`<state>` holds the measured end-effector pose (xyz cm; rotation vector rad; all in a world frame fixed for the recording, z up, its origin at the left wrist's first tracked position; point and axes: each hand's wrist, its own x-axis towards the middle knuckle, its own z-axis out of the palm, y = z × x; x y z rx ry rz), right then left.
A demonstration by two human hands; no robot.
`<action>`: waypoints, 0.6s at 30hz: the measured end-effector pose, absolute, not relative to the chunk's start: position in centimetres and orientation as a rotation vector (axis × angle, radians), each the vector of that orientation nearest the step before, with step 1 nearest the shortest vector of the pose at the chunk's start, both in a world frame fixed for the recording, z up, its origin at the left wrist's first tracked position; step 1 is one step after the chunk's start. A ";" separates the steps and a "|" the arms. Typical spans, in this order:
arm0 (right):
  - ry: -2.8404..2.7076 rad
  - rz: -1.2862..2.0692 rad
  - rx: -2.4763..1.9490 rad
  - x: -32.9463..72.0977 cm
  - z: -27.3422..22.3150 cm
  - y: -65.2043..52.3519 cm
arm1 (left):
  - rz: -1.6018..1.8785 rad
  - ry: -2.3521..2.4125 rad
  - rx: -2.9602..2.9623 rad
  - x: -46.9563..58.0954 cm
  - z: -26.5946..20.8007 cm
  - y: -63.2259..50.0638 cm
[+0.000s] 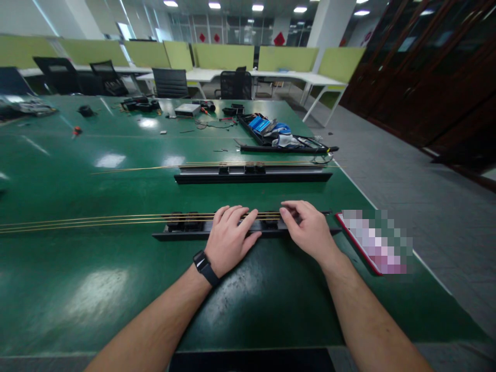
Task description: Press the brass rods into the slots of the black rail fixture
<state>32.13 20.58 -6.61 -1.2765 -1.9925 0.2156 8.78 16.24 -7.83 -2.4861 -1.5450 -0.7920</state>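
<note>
In the head view, a long black rail with a low front edge point(186, 236) lies crosswise on the glossy green table point(116, 320), just beyond the wrists. Thin, straight, gold-coloured rods point(116, 219) run along its top and reach far out past its left end. The left hand point(229, 238) lies palm down over the rail's middle, fingers slightly spread and resting across the rods rather than gripping (a black smartwatch point(203, 263) sits on that wrist). The right hand point(309, 227) is near the rail's right end, fingers curled and thumb close to the rods; whether it pinches them I cannot tell. Beyond lies a second black rail point(253, 178) with similar gold rods point(135, 169) along its far side. A flat, red-edged item point(360, 248), mostly pixelated, lies right of the right hand.
</note>
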 end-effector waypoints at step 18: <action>-2.023 0.335 -1.379 31.6 -7.3 21.3 | -0.741 -1.579 -2.425 8.9 -8.1 16.1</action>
